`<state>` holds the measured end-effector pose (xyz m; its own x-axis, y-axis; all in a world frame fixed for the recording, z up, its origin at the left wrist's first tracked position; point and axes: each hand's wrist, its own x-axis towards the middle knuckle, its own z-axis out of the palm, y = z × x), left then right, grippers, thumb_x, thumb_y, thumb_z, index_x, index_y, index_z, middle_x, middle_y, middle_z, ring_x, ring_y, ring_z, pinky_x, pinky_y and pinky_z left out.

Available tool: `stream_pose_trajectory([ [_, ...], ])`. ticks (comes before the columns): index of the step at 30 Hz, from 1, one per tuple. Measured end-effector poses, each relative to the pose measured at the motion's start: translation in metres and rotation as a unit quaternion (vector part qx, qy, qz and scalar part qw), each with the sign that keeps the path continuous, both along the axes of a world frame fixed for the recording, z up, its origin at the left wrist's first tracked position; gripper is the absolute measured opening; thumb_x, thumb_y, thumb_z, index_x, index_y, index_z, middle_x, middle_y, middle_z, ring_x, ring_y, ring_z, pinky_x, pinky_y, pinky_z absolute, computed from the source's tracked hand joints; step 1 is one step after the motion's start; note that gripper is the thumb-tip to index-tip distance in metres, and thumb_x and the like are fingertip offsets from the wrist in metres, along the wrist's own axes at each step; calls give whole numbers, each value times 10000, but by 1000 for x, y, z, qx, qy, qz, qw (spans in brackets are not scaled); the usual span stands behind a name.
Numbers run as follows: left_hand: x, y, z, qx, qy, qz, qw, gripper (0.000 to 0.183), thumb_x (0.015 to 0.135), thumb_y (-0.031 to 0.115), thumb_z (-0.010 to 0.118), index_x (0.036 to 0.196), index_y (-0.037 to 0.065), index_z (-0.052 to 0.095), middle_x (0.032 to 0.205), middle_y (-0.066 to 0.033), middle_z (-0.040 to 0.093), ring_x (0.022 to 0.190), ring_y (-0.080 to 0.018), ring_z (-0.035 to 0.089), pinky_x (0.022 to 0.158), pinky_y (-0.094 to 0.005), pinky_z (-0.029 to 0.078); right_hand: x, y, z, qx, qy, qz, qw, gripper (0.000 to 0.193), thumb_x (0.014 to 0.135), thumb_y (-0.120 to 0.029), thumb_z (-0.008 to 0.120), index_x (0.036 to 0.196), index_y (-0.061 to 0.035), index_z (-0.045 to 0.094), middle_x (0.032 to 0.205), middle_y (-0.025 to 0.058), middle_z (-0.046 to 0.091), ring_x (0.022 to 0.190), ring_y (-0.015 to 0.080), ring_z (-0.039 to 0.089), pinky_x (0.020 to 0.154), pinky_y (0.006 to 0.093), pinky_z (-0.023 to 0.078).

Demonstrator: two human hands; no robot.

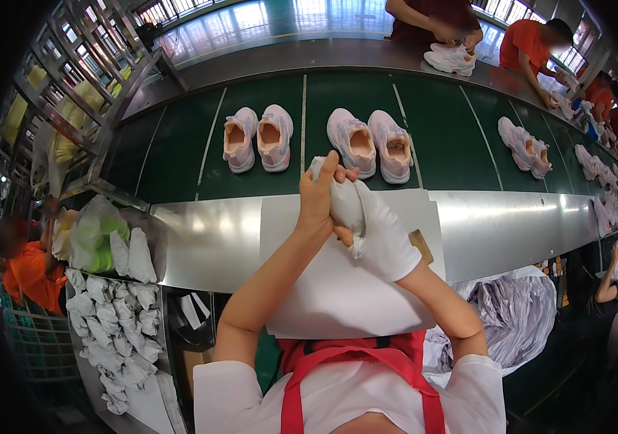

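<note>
Both of my hands are closed around a wad of white paper point(347, 207), held up in front of me over the near edge of the line. My left hand point(318, 194) is bare and grips it from the left, with the thumb pointing up. My right hand point(384, 233), in a white glove with bare fingertips, wraps it from the right. A twisted end of the paper sticks out below. Under my forearms lies a stack of white paper sheets point(280, 239) on the metal ledge. Just beyond my hands stands a pair of pale pink sneakers point(353, 141) with tan insides.
A green conveyor belt point(172, 155) carries another sneaker pair point(274, 137) and more at right. A metal ledge point(500, 224) edges it. Crumpled paper wads point(117, 325) fill a left tray beside a plastic bag point(98, 235). A sack of paper point(508, 318) stands right. Co-workers point(529, 54) work opposite.
</note>
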<state>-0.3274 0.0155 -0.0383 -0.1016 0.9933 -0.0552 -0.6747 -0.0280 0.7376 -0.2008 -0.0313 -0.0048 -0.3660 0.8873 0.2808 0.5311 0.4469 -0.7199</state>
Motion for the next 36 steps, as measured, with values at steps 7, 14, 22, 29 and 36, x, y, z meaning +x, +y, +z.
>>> stream_pose_trajectory([
  [7, 5, 147, -93, 114, 473, 133, 864, 441, 855, 305, 562, 1169, 6, 479, 1214, -190, 493, 1120, -305, 475, 927, -390, 387, 44, 88, -19, 30, -140, -146, 979, 382, 766, -248, 641, 1073, -61, 511, 866, 200, 630, 759, 380, 623, 669, 423, 507],
  [14, -18, 201, -101, 156, 664, -56, 729, 289, 806, 221, 574, 966, -17, 613, 925, -221, 629, 853, -367, 609, 768, -397, 483, 31, 167, -38, 105, -383, -98, 913, 484, 725, -342, 664, 1101, -73, 519, 803, 169, 647, 706, 342, 641, 634, 411, 516],
  [22, -23, 218, -93, 185, 683, -146, 692, 348, 834, 293, 537, 881, -34, 648, 858, -250, 625, 787, -373, 618, 719, -409, 491, -11, 215, -36, -52, -495, 131, 857, 240, 741, -299, 623, 923, -145, 653, 903, 101, 667, 822, 296, 639, 717, 389, 493],
  [29, -15, 233, -106, 209, 686, -148, 681, 299, 870, 259, 508, 921, 4, 654, 913, -225, 633, 818, -364, 617, 733, -402, 484, -10, 251, -116, 139, -658, 137, 728, 186, 768, -256, 563, 887, -218, 701, 968, 25, 667, 963, 191, 596, 873, 259, 424],
  [36, -33, 209, -80, 152, 639, -265, 706, 390, 705, 214, 670, 1034, 24, 582, 1004, -199, 616, 904, -339, 596, 805, -379, 471, 7, 226, -42, -62, -403, 7, 913, 333, 708, -239, 671, 998, -83, 616, 950, 155, 633, 898, 325, 615, 755, 386, 492],
])
